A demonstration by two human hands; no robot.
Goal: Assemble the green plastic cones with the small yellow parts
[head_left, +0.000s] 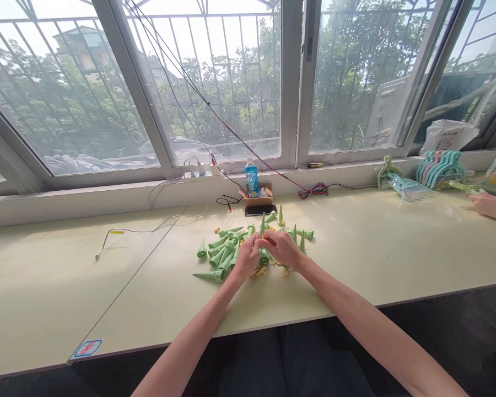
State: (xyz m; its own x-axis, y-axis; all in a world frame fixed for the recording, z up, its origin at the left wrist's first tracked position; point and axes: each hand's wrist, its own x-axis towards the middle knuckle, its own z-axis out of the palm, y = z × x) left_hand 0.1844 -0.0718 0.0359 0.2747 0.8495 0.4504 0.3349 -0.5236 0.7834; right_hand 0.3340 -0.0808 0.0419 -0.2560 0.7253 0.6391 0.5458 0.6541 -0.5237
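Note:
My left hand (247,256) is closed around the lower part of an upright green plastic watering spike (263,224), its pointed tip up. My right hand (283,248) meets it there, fingers pinched at the same spike; the exact contact is hidden. A heap of similar green spikes (227,251) lies to the left of and behind my hands. Several spikes stand tip up by my right hand, one of them a green cone (302,242). Small yellow plastic valve pieces (261,271) are scattered under and between my hands.
Behind the heap are a cardboard box (259,202) holding a blue-labelled bottle (252,179), and a black phone (260,210). A coiled cable (313,191) and a thin wire (128,231) lie on the table (157,309). At far right are pastel dustpan-like items (440,170) and another person's hand (491,205).

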